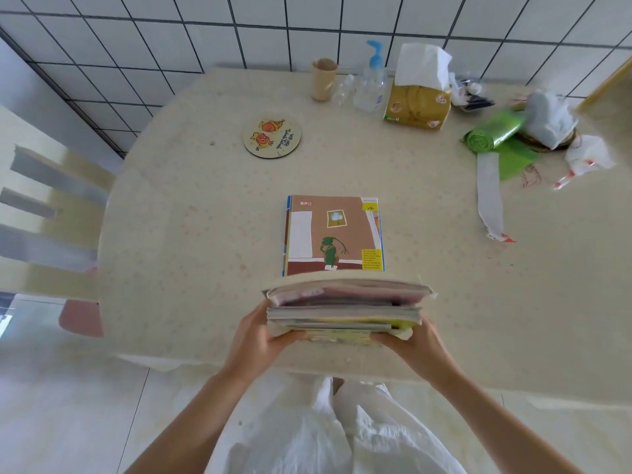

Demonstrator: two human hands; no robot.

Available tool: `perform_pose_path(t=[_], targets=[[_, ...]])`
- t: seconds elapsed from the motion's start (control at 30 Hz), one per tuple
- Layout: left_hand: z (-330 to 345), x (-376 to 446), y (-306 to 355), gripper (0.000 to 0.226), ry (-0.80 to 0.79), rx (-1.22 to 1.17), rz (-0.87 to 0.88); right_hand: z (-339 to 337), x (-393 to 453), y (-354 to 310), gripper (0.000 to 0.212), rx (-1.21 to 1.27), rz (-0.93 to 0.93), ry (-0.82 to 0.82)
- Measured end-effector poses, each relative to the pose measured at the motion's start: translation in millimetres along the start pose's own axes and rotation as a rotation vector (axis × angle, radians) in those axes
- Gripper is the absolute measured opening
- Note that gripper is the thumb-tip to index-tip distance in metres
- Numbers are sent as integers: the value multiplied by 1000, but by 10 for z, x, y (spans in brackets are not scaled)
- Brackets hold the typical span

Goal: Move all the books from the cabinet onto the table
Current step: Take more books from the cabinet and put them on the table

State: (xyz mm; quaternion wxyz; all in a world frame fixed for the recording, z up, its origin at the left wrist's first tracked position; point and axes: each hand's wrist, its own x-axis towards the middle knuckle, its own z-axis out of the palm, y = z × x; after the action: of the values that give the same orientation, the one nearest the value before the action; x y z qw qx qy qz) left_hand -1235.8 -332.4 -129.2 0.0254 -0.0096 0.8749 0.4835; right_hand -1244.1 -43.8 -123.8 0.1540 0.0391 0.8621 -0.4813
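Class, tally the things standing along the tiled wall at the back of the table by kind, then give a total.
Cup: 1
Pump bottle: 1
Small clear bottle: 1
Tissue pack: 1
Total: 4

Brown-covered book (333,234) on speckled cream table (205,217); green bag roll (492,133); white-tiled wall (171,35).
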Motion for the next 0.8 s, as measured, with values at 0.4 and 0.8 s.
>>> perform_pose_path(t=[0.4, 0.8], targets=[[-167, 923, 533, 74, -63, -509, -442, -309, 757, -686, 42, 454, 280, -12], [110, 1437, 475, 40, 9, -651, -824, -242, 1477, -695, 34, 402, 577, -75]])
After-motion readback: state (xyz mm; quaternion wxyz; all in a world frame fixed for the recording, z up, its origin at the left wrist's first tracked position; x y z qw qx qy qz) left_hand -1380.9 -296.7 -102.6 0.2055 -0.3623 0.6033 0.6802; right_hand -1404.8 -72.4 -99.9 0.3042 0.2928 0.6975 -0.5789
